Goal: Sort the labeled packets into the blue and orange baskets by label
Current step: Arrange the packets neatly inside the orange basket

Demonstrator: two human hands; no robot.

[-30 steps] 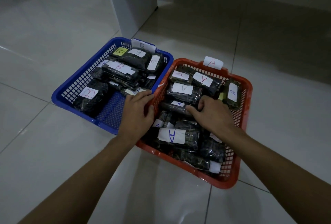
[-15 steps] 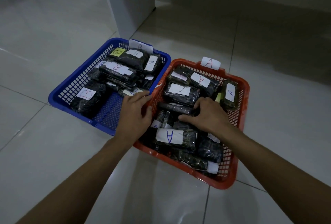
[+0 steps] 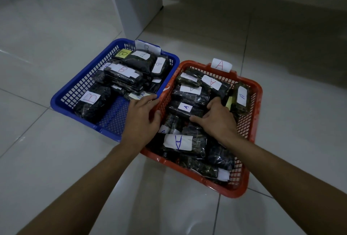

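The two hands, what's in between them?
In the head view, the orange basket's mesh side wall and dark packets, one with a small A label, lie between the left hand and the right hand.

Head cam, 1 view: looks fwd/down, close over floor [image 3: 56,159].
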